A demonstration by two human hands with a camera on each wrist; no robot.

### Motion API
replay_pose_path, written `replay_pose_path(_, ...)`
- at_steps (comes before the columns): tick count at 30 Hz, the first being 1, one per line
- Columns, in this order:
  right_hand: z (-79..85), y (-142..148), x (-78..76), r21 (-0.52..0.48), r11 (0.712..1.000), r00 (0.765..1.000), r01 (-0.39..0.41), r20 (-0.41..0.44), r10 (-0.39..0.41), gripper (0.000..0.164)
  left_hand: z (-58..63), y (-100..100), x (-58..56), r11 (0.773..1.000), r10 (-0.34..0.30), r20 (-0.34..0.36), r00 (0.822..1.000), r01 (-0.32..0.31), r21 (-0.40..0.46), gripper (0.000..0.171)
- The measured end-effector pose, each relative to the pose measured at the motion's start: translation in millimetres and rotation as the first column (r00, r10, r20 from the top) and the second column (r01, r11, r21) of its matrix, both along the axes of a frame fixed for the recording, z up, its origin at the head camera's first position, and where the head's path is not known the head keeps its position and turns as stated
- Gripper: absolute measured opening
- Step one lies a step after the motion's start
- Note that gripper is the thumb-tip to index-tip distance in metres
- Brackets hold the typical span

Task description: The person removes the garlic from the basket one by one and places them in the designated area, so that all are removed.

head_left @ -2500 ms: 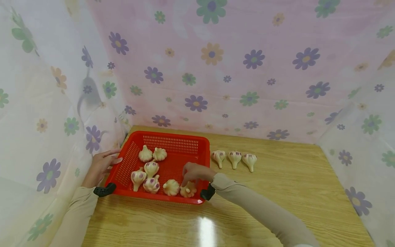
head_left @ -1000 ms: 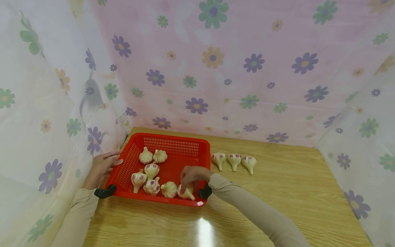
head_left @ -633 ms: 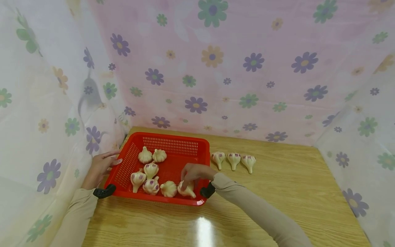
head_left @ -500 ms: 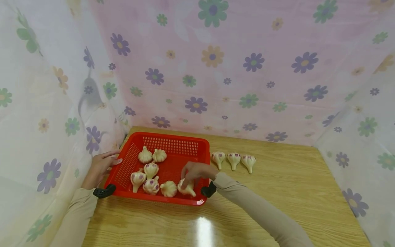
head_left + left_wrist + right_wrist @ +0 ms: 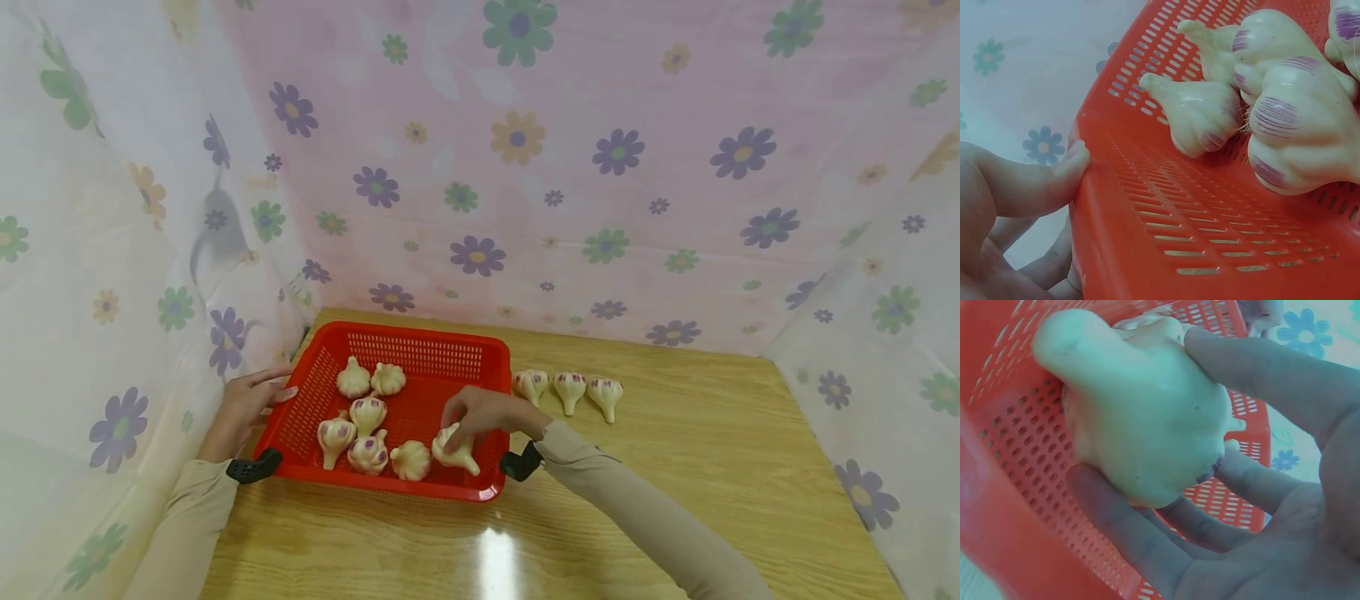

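A red plastic basket with slotted walls stands on the table and holds several pale garlic bulbs with purple streaks. My left hand grips its left rim; in the left wrist view the thumb lies on the rim and the other fingers bend against the outer wall. Inside the basket's right front corner, my right hand holds a garlic bulb between thumb and fingers, stem toward the front right. Just left of it sits another garlic bulb.
Three more garlic bulbs lie in a row on the wooden table, right of the basket. Flowered cloth encloses the table at the back and both sides. Black wrist mounts sit close to the basket's edges.
My right hand has turned the front-right garlic bulb so its stem points to the front right, and has now raised it a little. The left hand keeps its place on the rim.
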State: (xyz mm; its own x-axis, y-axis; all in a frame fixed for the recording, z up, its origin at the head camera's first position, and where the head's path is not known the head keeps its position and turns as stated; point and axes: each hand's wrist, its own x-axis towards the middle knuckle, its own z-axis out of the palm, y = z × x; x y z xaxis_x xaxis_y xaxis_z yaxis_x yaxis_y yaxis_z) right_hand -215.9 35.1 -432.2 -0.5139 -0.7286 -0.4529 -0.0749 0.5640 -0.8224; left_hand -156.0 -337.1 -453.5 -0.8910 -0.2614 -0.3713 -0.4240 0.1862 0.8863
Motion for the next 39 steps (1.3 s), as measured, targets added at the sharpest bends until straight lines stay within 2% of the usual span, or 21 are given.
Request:
replay_pose_path(4,3.6,5,-0.2,-0.060,0.998,1.000,-0.013,0.018,0.014,0.019,0.0,0,-0.4,1.000,-0.007,0.002,1.000,0.007,-0.008,0.062)
replay_pose_path(14,11.8,20,-3.9,-0.128,0.992,0.998,-0.007,-0.057,0.000,0.020,0.2,-2,2.2,1.000,-0.001,-0.013,1.000,0.000,-0.011,0.063)
replay_pose_path(19,16.1,29,-6.4,-0.159,0.987,0.999,0.008,-0.039,-0.014,0.020,0.4,-2,3.2,1.000,-0.003,-0.015,1.000,0.003,0.010,0.063)
replay_pose_path(26,20.5,43,-10.4,-0.185,0.982,0.999,0.032,-0.032,-0.039,0.024,-1.3,1,-0.1,1.000,0.010,-0.026,1.000,-0.010,-0.003,0.063)
replay_pose_path(31,26.4,52,-9.6,-0.184,0.982,0.997,0.045,-0.047,-0.054,0.027,0.2,2,0.0,1.000,0.006,-0.014,1.000,-0.006,-0.001,0.063)
replay_pose_path(39,34.0,68,-8.8,-0.215,0.972,0.995,0.093,-0.019,-0.100,0.031,1.4,3,0.9,1.000,0.007,0.002,1.000,-0.007,-0.010,0.063)
